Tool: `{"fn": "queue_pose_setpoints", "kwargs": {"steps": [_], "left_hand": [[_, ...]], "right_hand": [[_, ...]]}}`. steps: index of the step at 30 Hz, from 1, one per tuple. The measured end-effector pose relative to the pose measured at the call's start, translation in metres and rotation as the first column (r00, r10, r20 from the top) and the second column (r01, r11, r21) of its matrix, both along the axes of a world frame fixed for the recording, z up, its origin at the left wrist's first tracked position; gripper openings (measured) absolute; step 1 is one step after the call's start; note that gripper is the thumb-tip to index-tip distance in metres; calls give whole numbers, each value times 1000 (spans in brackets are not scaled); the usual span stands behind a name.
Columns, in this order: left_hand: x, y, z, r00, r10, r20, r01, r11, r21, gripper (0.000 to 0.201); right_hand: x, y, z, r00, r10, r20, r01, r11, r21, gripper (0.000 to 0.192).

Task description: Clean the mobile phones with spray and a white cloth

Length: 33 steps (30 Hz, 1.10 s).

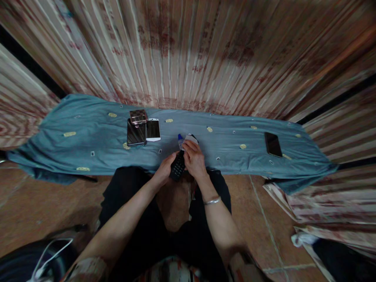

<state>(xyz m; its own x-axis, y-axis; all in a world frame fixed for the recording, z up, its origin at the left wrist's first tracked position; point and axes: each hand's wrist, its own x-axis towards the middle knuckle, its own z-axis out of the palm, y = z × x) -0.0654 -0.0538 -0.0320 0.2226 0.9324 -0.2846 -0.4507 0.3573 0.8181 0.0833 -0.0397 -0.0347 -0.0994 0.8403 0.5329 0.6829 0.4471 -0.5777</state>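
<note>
My left hand (165, 169) is closed around a long black keypad device (178, 167) with rows of small pale buttons, held tilted over the near edge of the covered bench. Against the device's upper part, my right hand (194, 158) pinches a whitish cloth (190, 138). The cloth and fingers hide the device's far end. Just beyond my fingers is a small clear bottle with a blue top (180, 138). A dark object, mostly hidden, shows behind the cloth.
A blue patterned sheet (223, 150) covers the bench. On the left lie a dark tablet-like device (136, 135), a shiny brownish case (138, 116) and a white phone (153, 129). A black phone (273, 144) lies at the right. Striped curtains (182, 58) hang behind.
</note>
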Motion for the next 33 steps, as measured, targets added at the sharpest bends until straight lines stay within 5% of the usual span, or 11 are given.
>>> {"fn": "queue_pose_setpoints", "kwargs": {"steps": [9,16,33], "left_hand": [[-3,9,-14,999,54,-1,-54,997,64,52],[-4,11,-16,997,76,1,-75,993,92,45],[-9,14,-4,987,153,56,-158,983,91,36]], "right_hand": [[-13,-9,-4,1000,0,-9,0,1000,-14,42],[-16,-13,-2,998,52,21,-51,998,-25,41],[-12,-13,-6,999,18,49,-15,998,-62,43]]}}
